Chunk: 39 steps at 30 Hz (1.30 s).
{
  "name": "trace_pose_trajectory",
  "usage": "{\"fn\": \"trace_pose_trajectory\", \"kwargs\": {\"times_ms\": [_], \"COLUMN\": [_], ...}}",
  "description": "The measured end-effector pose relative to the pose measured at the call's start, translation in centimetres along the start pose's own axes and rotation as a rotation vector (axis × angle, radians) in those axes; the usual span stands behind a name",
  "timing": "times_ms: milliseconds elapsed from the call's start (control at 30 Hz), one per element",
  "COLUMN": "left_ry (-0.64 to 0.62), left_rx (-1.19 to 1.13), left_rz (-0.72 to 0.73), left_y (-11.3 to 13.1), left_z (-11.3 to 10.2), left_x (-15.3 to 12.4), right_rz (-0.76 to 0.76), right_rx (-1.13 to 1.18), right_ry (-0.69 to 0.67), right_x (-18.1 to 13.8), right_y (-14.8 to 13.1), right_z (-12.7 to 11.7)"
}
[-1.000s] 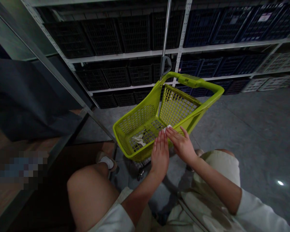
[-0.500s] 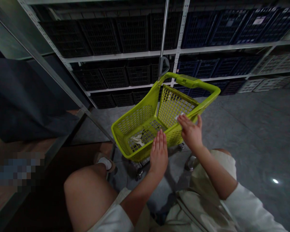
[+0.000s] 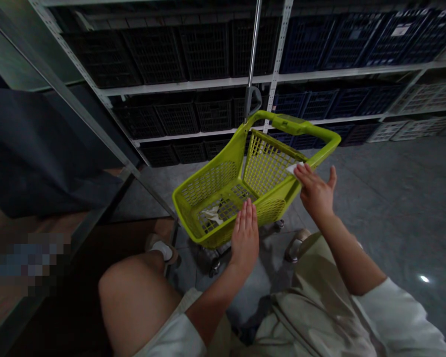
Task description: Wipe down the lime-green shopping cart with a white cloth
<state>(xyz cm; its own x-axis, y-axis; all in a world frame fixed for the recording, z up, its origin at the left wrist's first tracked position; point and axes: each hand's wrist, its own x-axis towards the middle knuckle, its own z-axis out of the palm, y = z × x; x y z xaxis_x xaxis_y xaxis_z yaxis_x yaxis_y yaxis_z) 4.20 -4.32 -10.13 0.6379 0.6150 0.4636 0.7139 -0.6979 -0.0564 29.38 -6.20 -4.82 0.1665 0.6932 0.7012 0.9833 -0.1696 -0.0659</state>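
A lime-green plastic shopping cart [image 3: 188,233] stands on the floor between my knees, its handle end to the right. My left hand [image 3: 245,238] rests against the near side rim, fingers straight and together, holding nothing. Under the fingertips of my right hand [image 3: 317,193], a white tissue [image 3: 294,169] is pressed to the same rim close to the handle [image 3: 329,141]; the thumb sticks out to the side. Most of the tissue is covered by the fingers. A crumpled whitish piece [image 3: 212,215] lies on the basket's bottom.
Behind the cart, a white metal rack [image 3: 215,83] carries rows of black crates [image 3: 204,52] and blue crates [image 3: 308,44]. A metal pole [image 3: 253,44] with a grey grip rises by the cart's far side. At left is a metal frame [image 3: 78,111] with dark cloth [image 3: 44,153].
My right hand has slid the tissue along the near rim, right and away from me, closer to the handle. My left hand stays in place on the rim.
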Motion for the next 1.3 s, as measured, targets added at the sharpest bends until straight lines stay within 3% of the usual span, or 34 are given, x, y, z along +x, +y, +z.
{"fn": "trace_pose_trajectory", "kwargs": {"times_ms": [67, 167, 267, 333, 400, 500, 600, 700, 800, 900, 967, 1033, 1167, 1233, 1300], "left_ry": [0.003, -0.008, -0.011, -0.012, -0.012, -0.006, -0.007, -0.010, -0.002, 0.000, -0.005, -0.010, -0.013, -0.012, -0.011], "left_rx": [0.000, 0.002, -0.005, -0.017, -0.026, -0.024, -0.010, -0.009, -0.024, -0.020, -0.016, -0.015, -0.007, -0.008, -0.013], "left_rz": [-0.006, 0.000, 0.000, -0.003, -0.005, -0.004, 0.000, -0.008, -0.012, -0.004, 0.004, 0.002, -0.004, -0.001, -0.003], "left_y": [0.0, 0.0, -0.2, -0.3, -0.3, -0.2, -0.1, 0.0, 0.0, -0.1, -0.2, -0.2, -0.1, 0.0, 0.1], "left_z": [0.1, 0.1, 0.0, -0.1, 0.0, 0.1, 0.1, 0.1, 0.1, 0.0, 0.0, -0.1, -0.2, -0.1, 0.0], "left_x": [0.0, 0.0, 0.0, 0.0, -0.1, -0.1, 0.0, 0.0, 0.0, 0.0, -0.1, -0.1, 0.0, 0.1, 0.1], "right_rz": [-0.020, -0.172, -0.312, -0.379, -0.370, -0.176, -0.019, -0.049, -0.202, -0.298, -0.361, -0.394, -0.178, -0.058, -0.013], "right_rx": [0.025, 0.157, 0.258, 0.255, 0.199, 0.062, -0.003, 0.052, 0.187, 0.279, 0.290, 0.249, 0.069, 0.018, 0.019], "right_ry": [-0.033, -0.148, -0.238, -0.264, -0.248, -0.122, -0.023, -0.052, -0.168, -0.252, -0.283, -0.275, -0.094, -0.024, -0.014], "right_x": [-1.1, -3.3, -4.3, -3.7, -2.2, 0.1, 0.8, -1.0, -3.6, -4.6, -4.0, -2.7, 0.2, 0.7, 0.0], "right_y": [-2.7, -8.0, -10.1, -8.5, -5.2, -0.2, 0.7, -3.4, -8.6, -10.5, -8.9, -5.7, 1.3, 2.4, 0.9], "right_z": [0.5, 0.8, 0.5, 0.2, -0.2, -0.6, -0.4, 0.3, 0.6, 0.4, 0.1, -0.2, -0.7, -0.6, -0.2]}}
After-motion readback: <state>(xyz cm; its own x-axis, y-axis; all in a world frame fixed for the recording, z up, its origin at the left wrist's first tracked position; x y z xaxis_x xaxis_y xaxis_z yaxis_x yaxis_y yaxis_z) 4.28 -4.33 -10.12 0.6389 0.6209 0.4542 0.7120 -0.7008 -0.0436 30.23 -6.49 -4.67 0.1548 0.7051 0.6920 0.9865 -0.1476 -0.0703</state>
